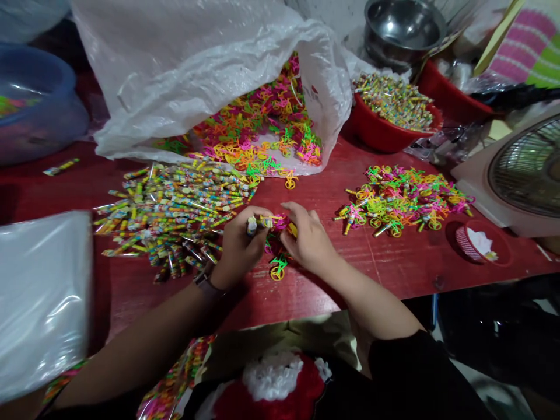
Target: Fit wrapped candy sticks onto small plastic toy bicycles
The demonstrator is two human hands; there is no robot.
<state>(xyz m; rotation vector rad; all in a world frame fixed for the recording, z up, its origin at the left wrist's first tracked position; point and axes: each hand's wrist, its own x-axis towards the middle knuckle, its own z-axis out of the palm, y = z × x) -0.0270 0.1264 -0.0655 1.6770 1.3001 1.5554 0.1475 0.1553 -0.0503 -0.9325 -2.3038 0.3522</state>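
Note:
My left hand (pixel 244 242) is closed round small wrapped candy tubes (pixel 252 226), their ends showing between thumb and fingers. Close against it, my right hand (pixel 310 240) pinches a small pink and yellow plastic bicycle toy (pixel 281 222), partly covered by the fingers. The toy meets the end of a tube; whether they are joined I cannot tell. Just below the hands, a green and yellow bicycle toy (pixel 277 268) lies on the red table (pixel 306 297). Left of my left hand spreads a big heap of wrapped candy tubes (pixel 175 204).
A white plastic sack (pixel 188 76) spills bicycle toys behind the hands. To the right lie toys with tubes attached (pixel 402 198), a small basket (pixel 470 245) and a fan (pixel 525 169). A red basin (pixel 385 131) of tubes stands behind. Clear plastic bags (pixel 44 291) lie at left.

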